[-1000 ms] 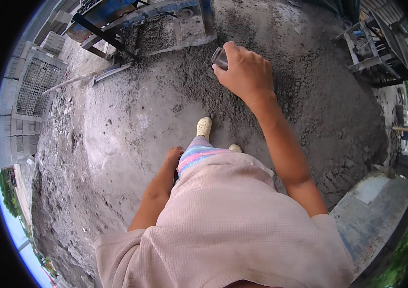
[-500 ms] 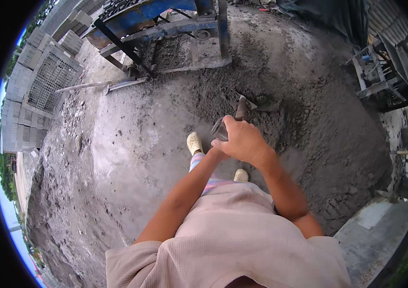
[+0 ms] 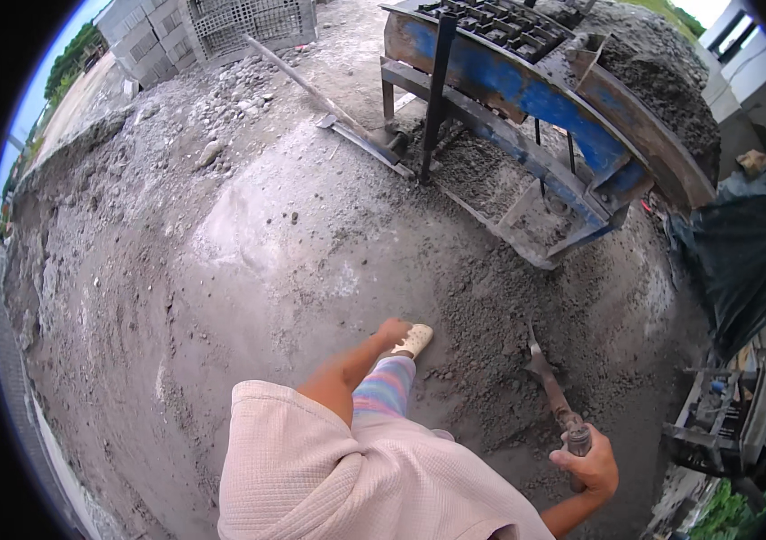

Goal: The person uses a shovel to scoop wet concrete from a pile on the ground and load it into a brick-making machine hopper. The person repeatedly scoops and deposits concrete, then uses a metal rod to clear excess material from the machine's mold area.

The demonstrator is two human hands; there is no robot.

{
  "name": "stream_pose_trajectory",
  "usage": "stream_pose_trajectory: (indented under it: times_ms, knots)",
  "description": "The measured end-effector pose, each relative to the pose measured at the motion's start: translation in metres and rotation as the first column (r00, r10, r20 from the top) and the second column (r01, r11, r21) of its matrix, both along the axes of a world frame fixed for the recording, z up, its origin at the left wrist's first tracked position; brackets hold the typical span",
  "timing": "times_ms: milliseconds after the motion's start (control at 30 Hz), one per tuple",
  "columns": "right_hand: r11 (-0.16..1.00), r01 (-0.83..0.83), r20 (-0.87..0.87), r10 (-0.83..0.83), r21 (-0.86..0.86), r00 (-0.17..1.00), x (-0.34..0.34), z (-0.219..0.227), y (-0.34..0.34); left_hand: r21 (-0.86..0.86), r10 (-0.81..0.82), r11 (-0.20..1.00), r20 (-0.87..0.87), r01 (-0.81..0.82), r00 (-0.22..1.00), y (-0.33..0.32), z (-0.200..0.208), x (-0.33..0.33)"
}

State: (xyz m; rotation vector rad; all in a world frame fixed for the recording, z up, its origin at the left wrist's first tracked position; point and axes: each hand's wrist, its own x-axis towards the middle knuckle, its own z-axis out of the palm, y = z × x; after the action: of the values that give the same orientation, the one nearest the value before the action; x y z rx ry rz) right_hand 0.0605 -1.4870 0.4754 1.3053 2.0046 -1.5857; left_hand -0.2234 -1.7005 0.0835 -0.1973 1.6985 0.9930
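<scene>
My right hand (image 3: 588,461) is closed around the handle end of a shovel (image 3: 556,394), low on the right. The worn shaft slants away from me, and its metal end rests at the loose, dark grey sand mix (image 3: 482,360); the blade is mostly out of sight. Apart from the shovel, my left hand (image 3: 392,331) hangs low in front of me, just beside a cream clog (image 3: 415,339) on my foot. Its fingers are too small and indistinct to read.
A rusty blue block-moulding machine (image 3: 500,67) stands ahead to the right. Near its leg lies a long-handled tool (image 3: 297,81). Grey blocks (image 3: 144,40) are stacked at the far left. A dark tarp (image 3: 738,252) and a metal frame (image 3: 716,418) are on the right.
My left hand has left the shovel and moved down to the left. The right hand keeps the handle, now farther right. My view has turned left, so the machine appears farther right.
</scene>
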Motion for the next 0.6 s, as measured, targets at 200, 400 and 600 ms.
stream_pose_trajectory:
  times_ms: [200, 400, 600]
  knots:
    - [0.992, 0.119, 0.116, -0.113, -0.042, 0.987, -0.029, 0.008, -0.023, -0.132, 0.47, 0.858, -0.188, -0.496, 0.862, -0.238, -0.002, -0.086]
    - [0.985, 0.166, 0.026, -0.167, 0.04, 0.986, -0.034, -0.004, -0.06, -0.4, 0.772, 0.565, -0.052, -0.722, 0.633, -0.439, 0.007, 0.062]
    - [0.972, 0.208, 0.045, -0.214, 0.106, 0.976, -0.016, -0.03, -0.089, -0.321, 0.08, 0.947, 0.204, -0.011, 0.976, -0.561, 0.013, 0.127]
